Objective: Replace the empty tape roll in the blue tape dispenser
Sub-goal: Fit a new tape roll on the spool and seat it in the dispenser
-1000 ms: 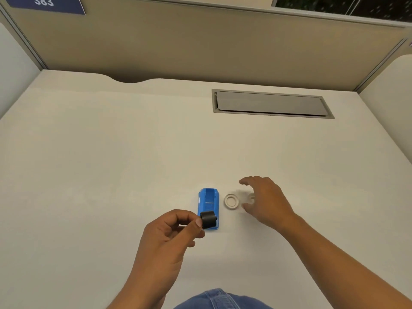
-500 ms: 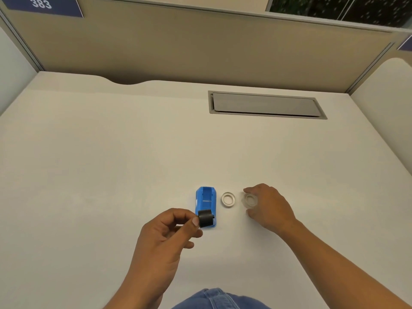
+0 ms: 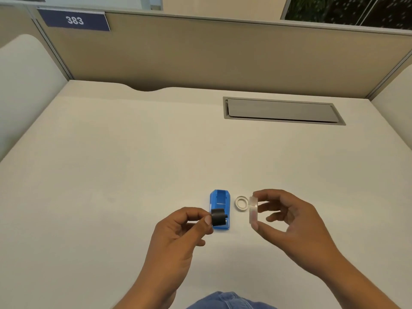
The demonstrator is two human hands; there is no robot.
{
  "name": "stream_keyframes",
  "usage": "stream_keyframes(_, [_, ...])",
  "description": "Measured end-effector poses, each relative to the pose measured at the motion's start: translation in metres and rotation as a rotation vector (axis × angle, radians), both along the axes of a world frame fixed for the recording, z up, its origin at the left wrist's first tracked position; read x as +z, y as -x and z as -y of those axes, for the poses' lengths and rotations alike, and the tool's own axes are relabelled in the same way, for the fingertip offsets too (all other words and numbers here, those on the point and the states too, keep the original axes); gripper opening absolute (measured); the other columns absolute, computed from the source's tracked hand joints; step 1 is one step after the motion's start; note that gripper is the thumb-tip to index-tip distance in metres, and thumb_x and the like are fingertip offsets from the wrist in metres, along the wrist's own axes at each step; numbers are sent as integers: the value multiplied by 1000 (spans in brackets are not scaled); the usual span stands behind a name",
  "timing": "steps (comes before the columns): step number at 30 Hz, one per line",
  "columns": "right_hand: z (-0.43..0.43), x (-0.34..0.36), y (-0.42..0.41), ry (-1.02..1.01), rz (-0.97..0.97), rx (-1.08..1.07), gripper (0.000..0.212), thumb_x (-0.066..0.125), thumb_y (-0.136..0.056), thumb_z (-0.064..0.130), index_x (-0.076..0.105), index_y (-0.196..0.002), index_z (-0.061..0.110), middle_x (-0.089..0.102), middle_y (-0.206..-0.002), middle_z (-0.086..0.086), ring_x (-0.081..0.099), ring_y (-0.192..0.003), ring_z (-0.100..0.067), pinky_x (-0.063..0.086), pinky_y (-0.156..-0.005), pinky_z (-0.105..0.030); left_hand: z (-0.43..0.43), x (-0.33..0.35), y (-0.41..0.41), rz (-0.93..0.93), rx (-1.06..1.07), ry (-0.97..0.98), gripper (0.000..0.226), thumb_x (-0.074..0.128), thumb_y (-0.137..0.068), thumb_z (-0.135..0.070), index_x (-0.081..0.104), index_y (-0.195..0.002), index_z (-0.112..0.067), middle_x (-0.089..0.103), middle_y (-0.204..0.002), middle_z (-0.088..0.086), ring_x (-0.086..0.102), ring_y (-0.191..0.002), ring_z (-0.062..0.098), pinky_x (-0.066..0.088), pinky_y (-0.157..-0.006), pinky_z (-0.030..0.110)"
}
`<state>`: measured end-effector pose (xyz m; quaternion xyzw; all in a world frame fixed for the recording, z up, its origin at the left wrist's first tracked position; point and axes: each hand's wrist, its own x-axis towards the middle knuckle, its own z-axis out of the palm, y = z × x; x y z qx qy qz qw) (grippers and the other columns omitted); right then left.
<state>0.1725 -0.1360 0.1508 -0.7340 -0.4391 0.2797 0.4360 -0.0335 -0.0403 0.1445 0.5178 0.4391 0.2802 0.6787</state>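
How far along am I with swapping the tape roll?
Done: the blue dispenser lies open, the empty white core on the desk beside it. In hand: left hand holds the black spindle, right hand the new tape roll. Left: fit roll onto spindle, reseat it.

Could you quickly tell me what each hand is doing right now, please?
Left hand: closed, pinching the black spindle above the blue dispenser.
Right hand: closed, holding the clear tape roll between thumb and fingers.

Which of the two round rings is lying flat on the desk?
The small white ring beside the blue tape dispenser lies flat on the desk. The clear tape roll is held upright, edge-on, in the right hand.
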Motion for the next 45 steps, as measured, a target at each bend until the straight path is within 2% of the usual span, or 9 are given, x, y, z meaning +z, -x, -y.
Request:
stream_keyframes(4, [4, 25, 19, -87, -40, 67, 45, 84, -71, 15, 67, -107, 37, 72, -109, 16, 68, -99, -11, 52, -74, -14, 2, 3, -1, -6, -24, 2, 11, 79, -77, -39, 76, -82, -29, 75, -76, -2, 70, -78, 16, 55, -65, 25])
stream_keyframes(8, [-1, 30, 29, -104, -81, 98, 45, 84, -71, 12, 68, -104, 39, 72, -107, 18, 68, -98, -9, 52, -76, -15, 3, 7, -2, -2, -29, 1, 24, 69, -68, -47, 76, -84, -31, 76, -77, -2, 70, -78, 16, 55, -67, 25])
stream_keyframes(13, [-3, 29, 35, -86, -50, 133, 48, 83, -70, 10, 67, -105, 39, 72, -107, 20, 68, -100, -7, 51, -78, -15, 3, 9, 1, 4, -42, -4, 24, 69, -67, -47, 76, -84, -31, 76, -77, -3, 70, -78, 15, 54, -67, 25])
stream_keyframes(19, [-4, 26, 40, -71, -14, 165, 49, 83, -70, 14, 66, -108, 39, 71, -108, 22, 67, -101, -6, 50, -79, -14, 3, 10, 1, -6, -49, -7, 24, 70, -68, -46, 77, -84, -30, 77, -78, -2, 70, -76, 14, 54, -66, 24])
stream_keyframes(24, [-5, 27, 43, -64, 39, 198, 47, 80, -70, 30, 64, -111, 44, 69, -111, 22, 66, -104, -6, 50, -82, -15, 6, 12, -2, -37, -85, -31, 28, 69, -65, -52, 77, -84, -33, 76, -79, -5, 68, -76, 11, 54, -63, 19])
stream_keyframes(27, [-6, 26, 44, -60, 33, 201, 47, 81, -70, 29, 64, -111, 45, 68, -112, 21, 65, -104, -7, 51, -83, -16, 7, 13, -4, -35, -86, -26, 33, 69, -60, -56, 77, -83, -34, 75, -78, -6, 66, -72, 7, 54, -63, 19])
stream_keyframes(36, [-5, 24, 40, -32, 21, 200, 49, 80, -67, 30, 64, -112, 43, 68, -111, 21, 65, -104, -6, 50, -80, -17, 4, 13, -3, -61, -74, -27, 26, 68, -64, -52, 76, -82, -35, 76, -79, -10, 66, -71, 5, 53, -62, 19])
stream_keyframes(42, [-7, 23, 40, -40, 33, 161, 38, 74, -68, 33, 66, -104, 43, 69, -108, 24, 67, -98, -7, 51, -75, -15, 5, 13, -6, -74, -86, -23, 29, 68, -60, -54, 76, -82, -36, 75, -76, -9, 67, -71, 6, 53, -63, 20])
stream_keyframes(45, [-7, 24, 41, -21, 45, 179, 43, 76, -66, 38, 64, -107, 44, 67, -110, 25, 66, -101, -6, 53, -75, -19, 5, 12, -6, -67, -76, -25, 36, 67, -55, -59, 75, -81, -36, 75, -76, -11, 66, -70, 5, 52, -61, 19])
